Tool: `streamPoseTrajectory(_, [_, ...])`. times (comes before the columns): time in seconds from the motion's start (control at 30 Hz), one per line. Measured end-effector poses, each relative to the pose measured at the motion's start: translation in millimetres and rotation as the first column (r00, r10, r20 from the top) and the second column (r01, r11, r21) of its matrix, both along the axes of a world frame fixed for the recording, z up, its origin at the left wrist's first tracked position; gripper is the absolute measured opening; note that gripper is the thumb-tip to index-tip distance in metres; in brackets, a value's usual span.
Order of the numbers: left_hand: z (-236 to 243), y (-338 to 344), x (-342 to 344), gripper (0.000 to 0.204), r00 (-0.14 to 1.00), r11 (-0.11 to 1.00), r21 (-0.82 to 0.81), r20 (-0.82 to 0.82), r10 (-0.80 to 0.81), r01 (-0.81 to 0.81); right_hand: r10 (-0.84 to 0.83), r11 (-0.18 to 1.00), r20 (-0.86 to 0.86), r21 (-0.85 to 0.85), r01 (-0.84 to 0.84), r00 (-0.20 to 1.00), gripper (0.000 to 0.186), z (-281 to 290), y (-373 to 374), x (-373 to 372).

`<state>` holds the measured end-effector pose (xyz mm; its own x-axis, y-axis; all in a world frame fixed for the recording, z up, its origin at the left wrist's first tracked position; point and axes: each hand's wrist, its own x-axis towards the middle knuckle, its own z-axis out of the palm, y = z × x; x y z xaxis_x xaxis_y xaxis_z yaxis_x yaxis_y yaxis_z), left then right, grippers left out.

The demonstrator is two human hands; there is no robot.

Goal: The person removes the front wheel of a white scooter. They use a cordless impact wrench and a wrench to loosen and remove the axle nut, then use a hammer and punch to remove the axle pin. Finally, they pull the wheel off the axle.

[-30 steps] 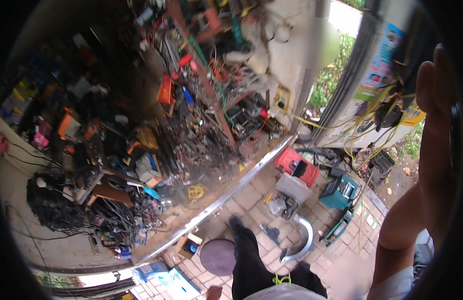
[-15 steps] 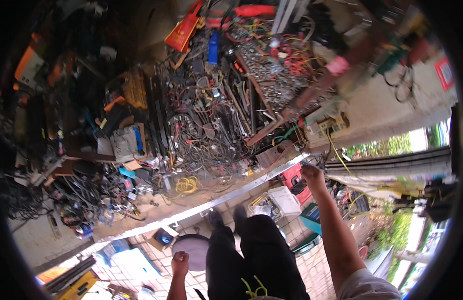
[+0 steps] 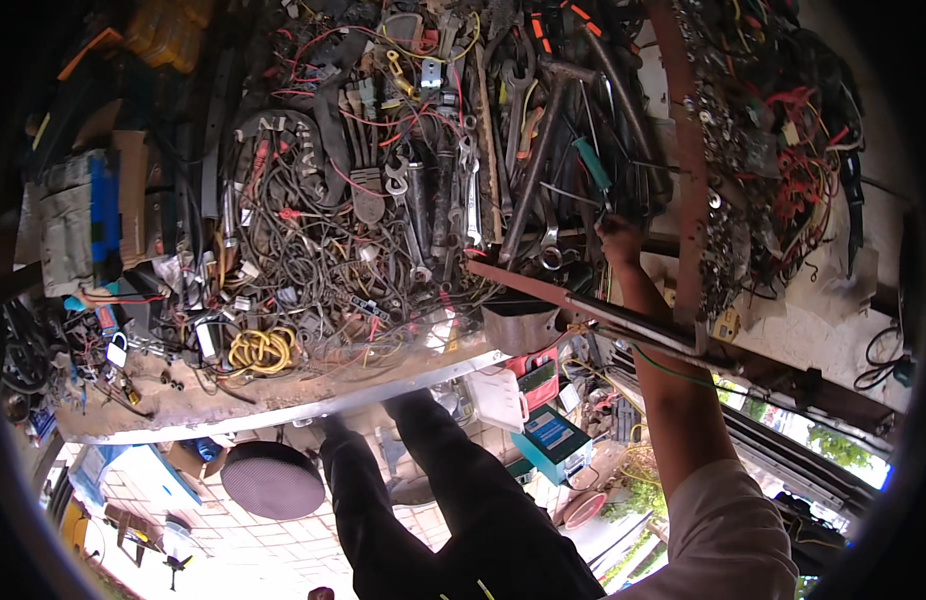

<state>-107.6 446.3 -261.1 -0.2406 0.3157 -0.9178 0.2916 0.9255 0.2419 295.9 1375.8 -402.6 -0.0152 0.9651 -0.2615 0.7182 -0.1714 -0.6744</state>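
Note:
My right hand [image 3: 619, 242] is stretched over the bench into the tool pile, its fingers curled closed. Whatever lies in them is hidden, though something small and dark shows at the fingertips. Just beyond it lies a screwdriver with a green handle [image 3: 591, 163]. Left of the hand are a ring-ended wrench [image 3: 551, 250], a dark hammer-shaped bar [image 3: 539, 160] and a bright combination wrench [image 3: 472, 200]. Only a sliver of my left hand [image 3: 321, 593] shows at the lower edge, its fingers out of sight.
A rusty angle-iron bar [image 3: 573, 300] crosses in front of my right forearm. Tangled cables [image 3: 323, 260] and a yellow cable coil [image 3: 261, 350] cover the bench, whose metal edge [image 3: 283, 420] runs before my legs. Below stand a round stool [image 3: 273, 480] and a teal box [image 3: 551, 442].
My right hand has gone from the bench's front edge into the tools, further from me. My left hand has dropped almost out of view. The whole view has shifted closer to the bench.

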Motion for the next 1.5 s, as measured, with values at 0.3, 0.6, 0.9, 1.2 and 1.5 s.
streamPoseTrajectory(0.3, [-48.8, 46.5, 2.2, 0.034, 0.984, 0.961, -0.213, -0.037, 0.173, -0.177, -0.073, 0.996, 0.006, -0.049, 0.073, 0.997, 0.027, -8.4, 19.9, -12.5])
streamPoseTrajectory(0.6, [-23.8, 285.9, -16.0, 0.025, 0.940, 0.925, 0.212, -0.064, 0.336, -0.316, -0.309, 0.701, 0.135, -0.637, 0.321, 0.942, 0.039, 109.7, -199.6, 20.9])
streamPoseTrajectory(0.9, [30.6, 490.5, 93.6, 0.040, 0.327, 0.696, -0.308, 0.713, 0.620, -0.648, -0.071, 0.471, -0.125, -0.879, -0.077, 0.990, 0.013, 272.5, -416.2, -170.4])
streamPoseTrajectory(1.2, [13.2, 338.6, -27.9, 0.020, 0.624, 0.609, 0.139, 0.122, 0.772, -0.781, -0.203, 0.948, 0.189, 0.285, 0.144, 0.961, 0.062, 56.3, -118.7, -294.0])
streamPoseTrajectory(1.5, [39.9, 119.2, 19.4, 0.022, 0.858, 0.827, 0.354, -0.114, 0.501, -0.437, -0.252, 0.933, 0.575, -0.070, 0.353, 0.779, 0.032, -49.0, -40.5, -218.6])
